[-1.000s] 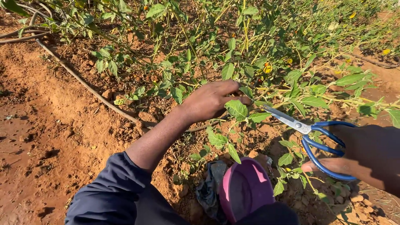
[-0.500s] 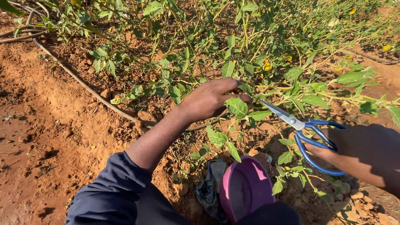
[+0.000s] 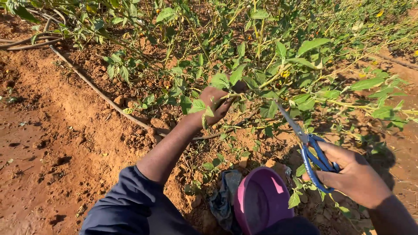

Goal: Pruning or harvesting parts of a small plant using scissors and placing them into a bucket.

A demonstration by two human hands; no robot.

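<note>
Scissors (image 3: 310,147) with blue loop handles and bright metal blades sit in the right hand (image 3: 348,174), whose fingers are clamped through and around the handles at the lower right; the blades lie together and point up and to the left into the foliage, their tip reaching toward a pale green stem (image 3: 261,82) of the leafy plant (image 3: 261,52). The left hand (image 3: 215,104) is stretched forward into the middle of the plant, palm turned partly upward, its fingers curled shut on that stem and partly hidden by leaves, so just how much is pinched cannot be told. The arm wears a dark blue sleeve (image 3: 130,204) pushed up to the elbow. Small yellow-orange fruits (image 3: 285,74) show among the leaves just right of the held stem. Below the hands, near the bottom edge, a round purple-pink bowl (image 3: 261,200) stands on the ground, touching a crumpled dark cloth (image 3: 224,198) on its left. A thin dark irrigation hose (image 3: 100,93) runs diagonally over the red soil (image 3: 52,130) from the upper left toward the base of the plant, well apart from the scissors. No packages, labels or signs show.
</note>
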